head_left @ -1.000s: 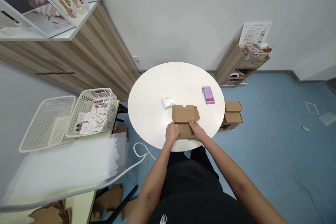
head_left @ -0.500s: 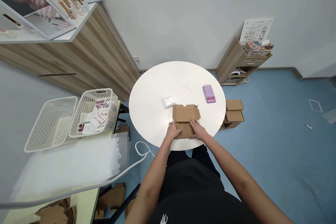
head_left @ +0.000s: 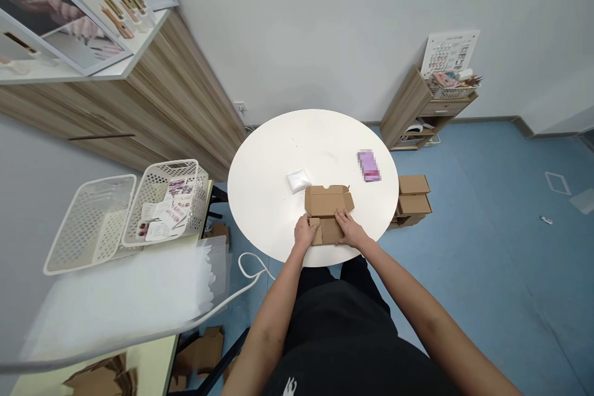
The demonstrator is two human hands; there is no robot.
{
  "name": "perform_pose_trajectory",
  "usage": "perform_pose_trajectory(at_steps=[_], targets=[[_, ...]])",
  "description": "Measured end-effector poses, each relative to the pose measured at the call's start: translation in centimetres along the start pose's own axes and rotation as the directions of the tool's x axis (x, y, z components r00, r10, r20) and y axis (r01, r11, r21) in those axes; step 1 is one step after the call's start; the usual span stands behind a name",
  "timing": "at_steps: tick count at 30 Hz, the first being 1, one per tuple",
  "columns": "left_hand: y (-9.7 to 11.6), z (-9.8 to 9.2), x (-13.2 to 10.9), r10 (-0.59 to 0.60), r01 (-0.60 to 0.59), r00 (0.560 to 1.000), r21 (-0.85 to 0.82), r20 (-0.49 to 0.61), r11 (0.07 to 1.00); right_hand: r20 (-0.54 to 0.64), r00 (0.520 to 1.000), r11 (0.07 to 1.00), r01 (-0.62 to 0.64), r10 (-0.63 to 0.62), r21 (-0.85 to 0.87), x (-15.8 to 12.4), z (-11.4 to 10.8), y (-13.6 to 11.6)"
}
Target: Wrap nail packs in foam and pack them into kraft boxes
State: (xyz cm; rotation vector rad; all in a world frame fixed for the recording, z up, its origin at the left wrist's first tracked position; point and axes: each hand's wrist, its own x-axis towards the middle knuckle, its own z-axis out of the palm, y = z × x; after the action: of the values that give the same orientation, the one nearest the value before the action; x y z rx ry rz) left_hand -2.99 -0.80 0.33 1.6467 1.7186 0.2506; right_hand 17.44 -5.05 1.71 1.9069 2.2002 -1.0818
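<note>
A brown cardboard box (head_left: 328,200), partly folded with its lid laid back, lies at the near edge of a white oval table (head_left: 260,148). My left hand (head_left: 305,232) grips its left side, where a small flap (head_left: 316,230) stands folded inward. At the right side, my right hand (head_left: 349,229) has its fingers over the box's edge and thumb near the base. Beyond the box, to the left, rests a white packet (head_left: 298,181). A purple packet (head_left: 369,166), blurred by pixels, lies towards the table's right edge.
Brown boxes (head_left: 414,185) are stacked on the floor right of the table. On the left stand two white baskets (head_left: 160,198), one holding printed cards. A white cable (head_left: 250,278) loops between side table and oval table. A wooden cabinet (head_left: 427,105) stands by the wall.
The left flap of the box has turned inward under my left hand, which has shifted slightly left. My right hand stays at the box's right side. The packets have not moved.
</note>
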Motion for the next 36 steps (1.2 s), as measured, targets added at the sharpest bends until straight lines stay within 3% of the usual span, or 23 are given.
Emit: perform_pose_trajectory(at_steps=[4, 9, 13, 15, 20, 27, 31, 36], targets=[[-0.6, 0.8, -0.2, -0.008, 0.006, 0.997, -0.031, -0.082, 0.999, 0.004, 1.0, 1.0, 0.004, -0.004, -0.008, -0.1, -0.1, -0.1], [-1.0, 1.8, -0.8, 0.124, -0.134, 0.981, -0.057, -0.152, 0.989, 0.006, 1.0, 0.999, -0.006, 0.006, -0.033, -0.2, -0.4, -0.4], [-0.6, 2.7, -1.9, 0.091, -0.101, 0.982, -0.051, -0.167, 0.994, 0.003, 1.0, 0.999, -0.003, 0.003, -0.033, 0.0, -0.4, -0.5], [-0.2, 3.2, -2.8, 0.11, -0.119, 0.983, -0.058, -0.144, 0.991, -0.009, 1.0, 0.999, 0.002, -0.002, -0.035, 0.2, -0.3, -0.6], [0.5, 3.6, -3.9, 0.287, -0.286, 0.957, 0.014, -0.042, 0.958, -0.037, 0.999, 0.999, 0.017, -0.019, -0.035, 0.8, -0.1, -0.6], [-0.4, 0.8, -1.1, 0.364, -0.39, 0.909, 0.107, 0.202, 0.915, -0.048, 0.998, 0.993, 0.025, -0.03, -0.112, 1.2, -0.9, -0.1], [-1.1, 0.1, -0.3, 0.397, -0.416, 0.896, 0.06, 0.2, 0.908, -0.046, 0.998, 0.982, 0.022, -0.031, -0.187, 1.7, -2.6, -0.6], [-1.6, 0.4, -0.7, 0.4, -0.404, 0.904, -0.004, 0.154, 0.915, -0.238, 0.971, 0.995, -0.021, -0.002, -0.095, 6.3, -6.3, -2.6]])
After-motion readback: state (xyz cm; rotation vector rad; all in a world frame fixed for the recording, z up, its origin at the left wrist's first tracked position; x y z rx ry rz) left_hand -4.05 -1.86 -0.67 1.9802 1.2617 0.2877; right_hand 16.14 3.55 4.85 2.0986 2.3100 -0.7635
